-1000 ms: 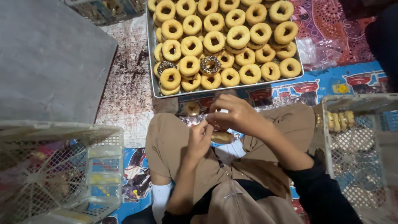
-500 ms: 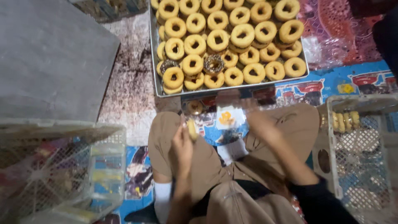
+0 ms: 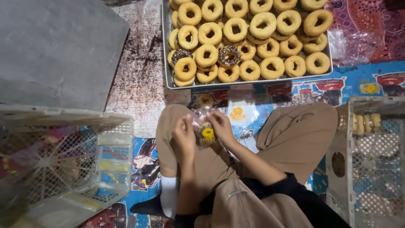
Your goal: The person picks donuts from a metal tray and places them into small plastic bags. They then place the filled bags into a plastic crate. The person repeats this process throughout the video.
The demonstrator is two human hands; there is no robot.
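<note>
Khaki trousers, dark sleeves, white sock

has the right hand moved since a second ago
Yes. The right hand has dropped away from the tray edge, toward the lap, and now meets the left hand on a small clear bag.

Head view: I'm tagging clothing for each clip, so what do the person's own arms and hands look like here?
Both hands are bare: no gloves, rings or watch show on the left hand or the right hand. The forearms are uncovered too. On the right arm a dark sleeve sits bunched near the elbow; the left arm's sleeve, also dark, only shows at the bottom edge of the picture.
</note>
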